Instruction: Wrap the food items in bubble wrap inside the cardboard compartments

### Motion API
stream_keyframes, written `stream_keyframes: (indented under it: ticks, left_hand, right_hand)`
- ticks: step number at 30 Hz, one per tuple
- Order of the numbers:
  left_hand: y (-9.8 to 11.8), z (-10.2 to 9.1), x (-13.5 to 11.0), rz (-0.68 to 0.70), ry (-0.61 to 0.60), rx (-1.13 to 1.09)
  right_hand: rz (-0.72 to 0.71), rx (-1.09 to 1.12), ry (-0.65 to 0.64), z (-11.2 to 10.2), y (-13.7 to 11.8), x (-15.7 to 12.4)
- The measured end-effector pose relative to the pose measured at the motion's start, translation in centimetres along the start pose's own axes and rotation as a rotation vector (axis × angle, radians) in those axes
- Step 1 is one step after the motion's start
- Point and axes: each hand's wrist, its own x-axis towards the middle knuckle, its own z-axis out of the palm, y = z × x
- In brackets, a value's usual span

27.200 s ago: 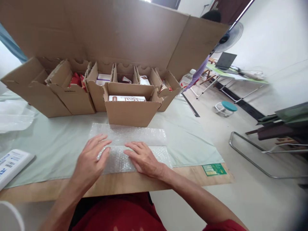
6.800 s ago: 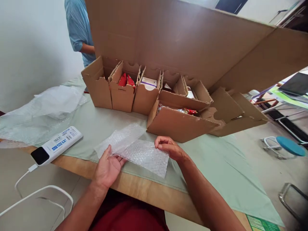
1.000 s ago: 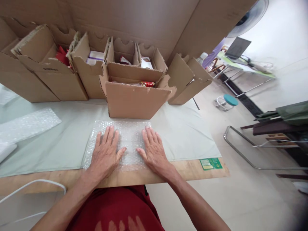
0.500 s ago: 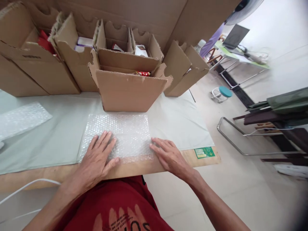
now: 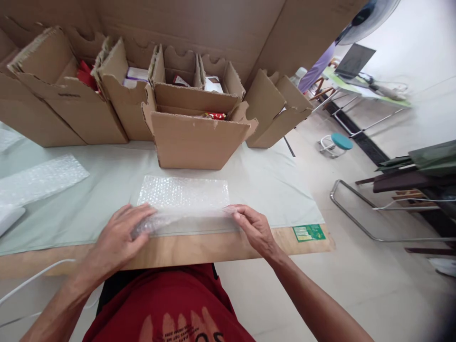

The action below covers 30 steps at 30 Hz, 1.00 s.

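Where the clear, oblong plastic bubble sheet [image 5: 185, 191] bends: match its edges.
Right hand [image 5: 253, 232]: pinching one end — lift level.
Left hand [image 5: 120, 236]: loosely spread on it — press lightly.

Clear bubble wrap [image 5: 183, 192], near edge raised, on pale cloth [image 5: 278, 185]

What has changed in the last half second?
The right hand has taken hold of the clear bubble-wrap sheet at its right side, bringing the near edge up and forward; the left hand has moved to its left side. The open brown cardboard boxes stayed put.
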Motion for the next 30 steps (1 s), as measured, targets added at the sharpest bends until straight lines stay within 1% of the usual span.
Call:
stream_keyframes:
  ticks: [2, 4, 5, 7, 9, 13, 17, 20, 22, 26, 29, 30]
  left_hand:
    - [0.0, -0.6, 0.3, -0.226, 0.082, -0.143]
    - [0.3, -0.8, 0.7, -0.409, 0.134, -0.234]
    - [0.6, -0.7, 1.0, -0.461, 0.150, -0.258]
    - [1.0, -0.5, 1.6, -0.502, 0.167, -0.271]
    - [1.3, -0.2, 2.2, -0.522, 0.160, -0.225]
    - [1.3, 0.5, 3.2, -0.537, 0.165, -0.031]
    - [0.9, 1.3, 3.4, -0.473, 0.158, 0.137]
    - [0.6, 1.8, 3.2, -0.414, 0.166, 0.224]
    - [0.4, 2.0, 3.1, -0.377, 0.179, 0.252]
    - [0.4, 1.9, 3.0, -0.323, 0.198, 0.331]
    - [0.5, 1.4, 3.2, -0.328, 0.222, 0.407]
    - [0.5, 1.2, 3.4, -0.338, 0.207, 0.409]
  right_hand:
    - [0.103, 0.138, 0.003, -0.5, -0.2, 0.2]
    - [0.138, 0.196, -0.027, -0.9, 0.0, 0.1]
    - [0.146, 0.187, -0.047, -1.0, 0.1, 0.0]
    - [0.171, 0.121, -0.056, -1.1, 0.5, -0.1]
    - [0.207, 0.073, -0.009, -0.8, 0.9, -0.2]
    - [0.233, 0.012, 0.122, 0.4, 1.4, 0.7]
    - [0.196, -0.182, 0.169, 1.1, 2.0, 1.6]
    - [0.150, -0.325, 0.195, 1.5, 2.6, 1.7]
    - [0.106, -0.404, 0.198, 1.7, 3.0, 1.6]
    - [0.034, -0.560, 0.152, 1.3, 3.3, 1.7]
    - [-0.027, -0.659, 0.092, 0.4, 2.9, 2.8]
    - [-0.039, -0.674, 0.055, 0.1, 2.7, 3.3]
